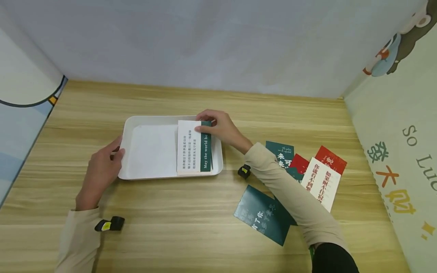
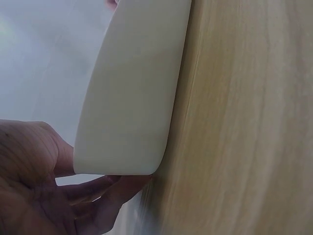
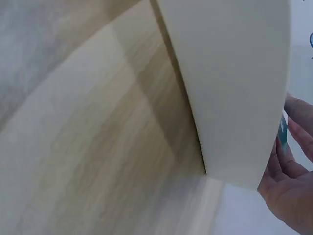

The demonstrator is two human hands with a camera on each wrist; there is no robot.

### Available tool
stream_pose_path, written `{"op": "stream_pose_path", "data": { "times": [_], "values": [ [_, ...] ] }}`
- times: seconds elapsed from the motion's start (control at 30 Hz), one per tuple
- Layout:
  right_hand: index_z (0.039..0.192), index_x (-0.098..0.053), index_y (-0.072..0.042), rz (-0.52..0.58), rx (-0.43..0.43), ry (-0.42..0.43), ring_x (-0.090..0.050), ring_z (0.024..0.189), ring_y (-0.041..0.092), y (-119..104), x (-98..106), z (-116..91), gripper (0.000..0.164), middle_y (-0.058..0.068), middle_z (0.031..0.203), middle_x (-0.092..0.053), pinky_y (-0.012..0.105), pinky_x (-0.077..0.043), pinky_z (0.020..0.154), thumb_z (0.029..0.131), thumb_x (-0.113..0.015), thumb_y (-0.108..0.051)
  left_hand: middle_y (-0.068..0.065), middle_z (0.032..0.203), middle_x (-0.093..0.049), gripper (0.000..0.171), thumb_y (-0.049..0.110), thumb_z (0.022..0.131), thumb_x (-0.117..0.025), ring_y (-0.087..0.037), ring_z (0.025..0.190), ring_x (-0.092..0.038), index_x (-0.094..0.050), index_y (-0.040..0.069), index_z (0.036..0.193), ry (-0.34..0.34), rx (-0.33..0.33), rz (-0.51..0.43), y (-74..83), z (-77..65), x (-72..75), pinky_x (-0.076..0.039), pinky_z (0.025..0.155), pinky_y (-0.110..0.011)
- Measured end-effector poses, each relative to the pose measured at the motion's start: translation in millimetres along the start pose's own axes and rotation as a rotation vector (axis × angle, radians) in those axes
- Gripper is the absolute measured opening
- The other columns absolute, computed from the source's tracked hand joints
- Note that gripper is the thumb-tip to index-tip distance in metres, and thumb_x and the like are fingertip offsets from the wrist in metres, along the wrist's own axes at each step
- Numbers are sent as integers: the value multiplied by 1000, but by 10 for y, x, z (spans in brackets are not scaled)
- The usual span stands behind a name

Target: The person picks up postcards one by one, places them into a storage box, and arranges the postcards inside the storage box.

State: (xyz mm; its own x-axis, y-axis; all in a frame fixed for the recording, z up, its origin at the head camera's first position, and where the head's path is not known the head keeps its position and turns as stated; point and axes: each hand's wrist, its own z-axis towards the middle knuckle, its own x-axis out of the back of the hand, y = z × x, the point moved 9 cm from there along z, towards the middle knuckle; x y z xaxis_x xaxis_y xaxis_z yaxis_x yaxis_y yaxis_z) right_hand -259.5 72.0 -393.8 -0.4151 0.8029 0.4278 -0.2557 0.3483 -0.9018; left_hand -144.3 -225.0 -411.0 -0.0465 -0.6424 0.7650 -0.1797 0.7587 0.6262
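Beige sleeves nearest the camera, at the lower edge. Left hand: thumb and curled fingers gripping the end of the white tray, presumably to steady it. In the tray's right end, stacked cards, long sides roughly parallel to the short wall. Right hand: pinching the stack's far right corner, thumb on top, probably to keep edges aligned. Farther right, loose cards on the table, partly overlapping, partly hidden by the sleeve.
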Motion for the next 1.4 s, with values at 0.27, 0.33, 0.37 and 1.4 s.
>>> {"op": "stream_pose_path", "data": {
  "times": [0.27,0.33,0.37,1.4],
  "values": [
    [126,-71,0,-261,72,50,-60,115,29,-94,51,-23,32,14,127,-66,40,-49,104,98,-76,-14,-39,144,-53,52,15,112,-42,-49,119,-59,-33,0,161,-3,-2,-1,-5,-3,-9,-50,91,-58],
    [125,-71,0,-280,87,65,-58,119,29,-127,90,-47,31,14,130,-64,41,-48,107,99,-74,-16,-39,144,-52,52,15,112,-42,-50,121,-59,-32,0,161,-3,-4,-2,-10,3,-4,-50,92,-60],
    [124,-70,0,-282,94,74,-58,119,29,-144,114,-62,30,14,130,-64,43,-48,107,99,-74,-16,-39,144,-52,52,16,113,-42,-51,122,-58,-32,1,161,-5,-2,-5,-11,5,-5,-50,93,-60],
    [124,-60,-1,-310,-103,57,-53,116,38,2,639,-883,48,19,124,-58,52,-49,104,88,-86,-19,-40,146,-49,54,20,113,-39,-54,126,-55,-28,3,163,-30,10,17,-48,33,-48,-50,93,-62]
  ]
}}
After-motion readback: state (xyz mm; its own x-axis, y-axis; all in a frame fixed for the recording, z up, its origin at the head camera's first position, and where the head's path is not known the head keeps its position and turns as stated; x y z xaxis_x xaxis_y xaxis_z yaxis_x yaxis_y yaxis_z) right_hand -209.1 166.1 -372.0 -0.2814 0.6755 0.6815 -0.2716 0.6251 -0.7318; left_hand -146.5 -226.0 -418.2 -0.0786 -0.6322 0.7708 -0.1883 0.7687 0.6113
